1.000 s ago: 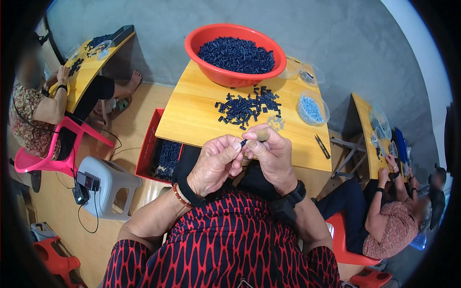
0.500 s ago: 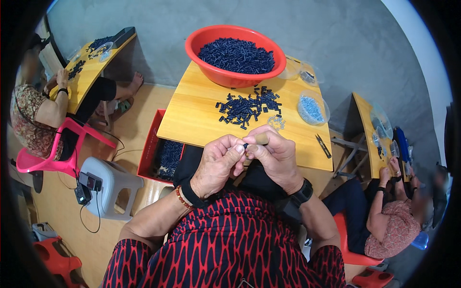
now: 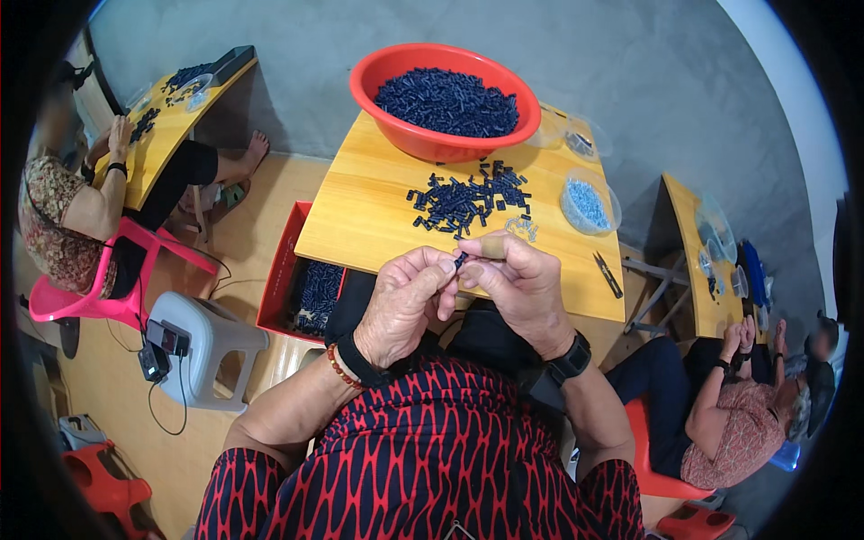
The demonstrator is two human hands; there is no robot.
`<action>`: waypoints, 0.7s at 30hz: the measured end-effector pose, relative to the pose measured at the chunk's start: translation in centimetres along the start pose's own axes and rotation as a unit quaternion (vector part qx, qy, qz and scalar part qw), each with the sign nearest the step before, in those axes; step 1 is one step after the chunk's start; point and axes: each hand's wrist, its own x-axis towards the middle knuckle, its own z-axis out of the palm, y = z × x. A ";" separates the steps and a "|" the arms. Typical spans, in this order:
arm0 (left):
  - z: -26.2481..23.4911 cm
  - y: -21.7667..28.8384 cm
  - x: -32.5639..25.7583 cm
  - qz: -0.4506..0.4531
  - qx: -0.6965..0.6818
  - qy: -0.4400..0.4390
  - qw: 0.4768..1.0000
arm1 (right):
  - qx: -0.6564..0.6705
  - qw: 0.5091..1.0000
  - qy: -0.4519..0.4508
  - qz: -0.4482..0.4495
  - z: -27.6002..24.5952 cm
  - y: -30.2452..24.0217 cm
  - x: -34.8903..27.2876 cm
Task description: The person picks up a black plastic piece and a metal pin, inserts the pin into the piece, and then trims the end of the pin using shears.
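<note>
In front of my lap, just off the table's near edge, both hands meet at a small dark blue plastic piece [image 3: 461, 260]. My left hand [image 3: 405, 292] is closed, pinching it between thumb and fingers. My right hand [image 3: 524, 286], with tan coverings on index finger and thumb, closes on the piece's other side. Fingertips hide part of the piece. Beyond my hands, a loose pile of similar dark pieces [image 3: 454, 202] lies on the wooden table [image 3: 360, 207]. Small clear pieces [image 3: 522, 229] lie beside that pile.
A red basin [image 3: 432, 142] full of dark pieces stands at the table's back. Right of the pile are a tub of light blue bits [image 3: 585, 206] and black tweezers [image 3: 608, 274]. A red box [image 3: 274, 288] sits below left. Co-workers [image 3: 67, 211] [image 3: 733, 423] sit at side tables.
My right index finger and thumb have shifted slightly and parted a little around the piece, which now shows more. The co-worker at right has raised their hands.
</note>
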 end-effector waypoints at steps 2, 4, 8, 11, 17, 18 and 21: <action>0.3 0.2 -0.1 0.004 0.007 0.000 1.000 | 0.003 1.000 -0.006 -0.008 -0.4 0.2 0.1; 0.3 0.2 -0.1 0.002 0.008 0.002 1.000 | 0.007 1.000 -0.012 -0.016 -0.5 0.2 0.2; -0.2 0.0 -0.1 -0.005 0.013 -0.010 1.000 | 0.002 1.000 -0.017 -0.014 -0.8 0.1 0.6; 0.0 0.0 -0.1 -0.008 0.006 -0.008 1.000 | 0.019 0.999 -0.024 -0.017 -1.2 0.3 0.8; -0.4 -0.2 0.1 -0.012 -0.002 -0.016 1.000 | -0.047 0.997 -0.030 -0.051 -1.4 -0.2 1.0; -0.5 -0.2 0.1 -0.012 -0.002 -0.016 1.000 | -0.076 0.994 -0.033 -0.071 -1.4 -0.2 1.1; -0.6 -0.2 0.1 -0.013 0.010 -0.022 1.000 | -0.111 0.989 -0.026 -0.094 -1.3 -0.4 1.1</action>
